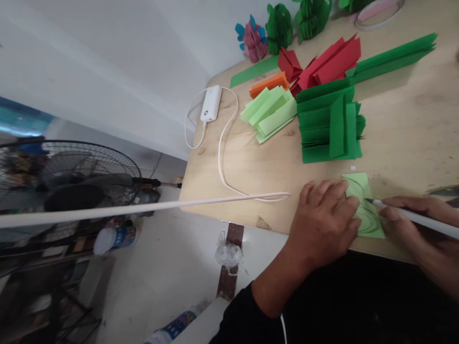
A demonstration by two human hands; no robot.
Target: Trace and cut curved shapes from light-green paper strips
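Note:
My left hand (324,224) lies on a light green piece of paper (375,224) at the table's front edge, its slightly bent fingers pressing on the paper's left side. Curved lines are drawn on that paper. In my right hand (412,234) is a white pen (423,217), gripped between thumb and fingers, its dark tip touching the paper near the middle. Just beyond stands a stack of folded dark green paper (322,126). A tiny white bit (353,168) lies between the stack and the drawn-on sheet.
Folded light green (268,112), orange (268,85) and red (332,62) papers lie farther back, beside a long green strip (394,57). Paper figures (279,28) line the wall. A white power bank (211,102) and cable (224,167) lie left. Scissors (444,191) show at right.

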